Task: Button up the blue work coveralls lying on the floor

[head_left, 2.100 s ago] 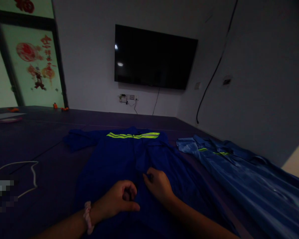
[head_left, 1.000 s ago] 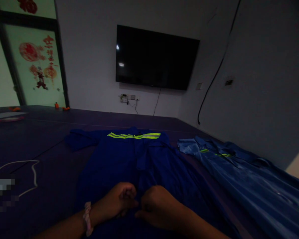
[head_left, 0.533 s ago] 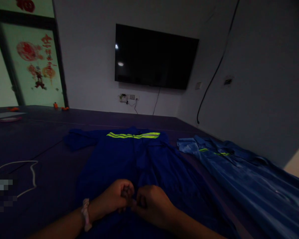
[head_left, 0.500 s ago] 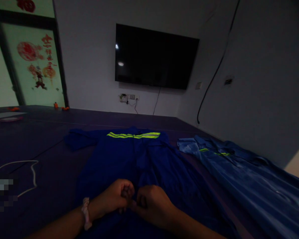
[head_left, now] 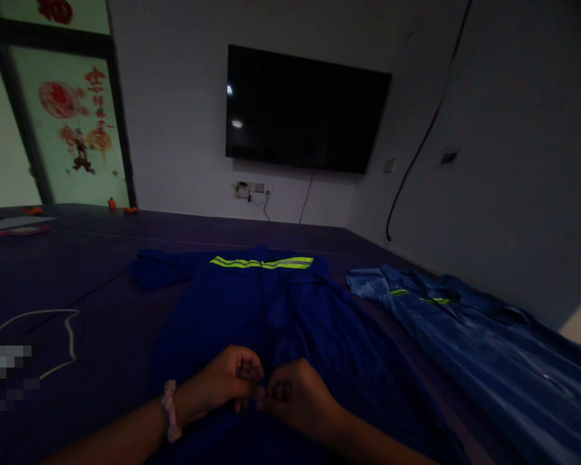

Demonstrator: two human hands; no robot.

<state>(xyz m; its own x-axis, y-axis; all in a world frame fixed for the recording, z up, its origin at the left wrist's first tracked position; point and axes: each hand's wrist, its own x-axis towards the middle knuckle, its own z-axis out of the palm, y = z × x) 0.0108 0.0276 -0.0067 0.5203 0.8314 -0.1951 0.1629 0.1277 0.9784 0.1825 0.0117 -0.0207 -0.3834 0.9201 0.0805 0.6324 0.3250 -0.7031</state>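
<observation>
Jacket [head_left: 223, 310], dark blue, lies on purple surface [head_left: 91, 265], collar [head_left: 261, 251] toward far edge. Left hand [head_left: 235, 376] and right hand [head_left: 301, 392] half-curled over its front, fingertips [head_left: 261, 404] close together; can't tell if they grip it.

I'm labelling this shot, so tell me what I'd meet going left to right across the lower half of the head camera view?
White cable, pink wristband, left hand, right hand, lighter blue garment with yellow-green stripes.
</observation>
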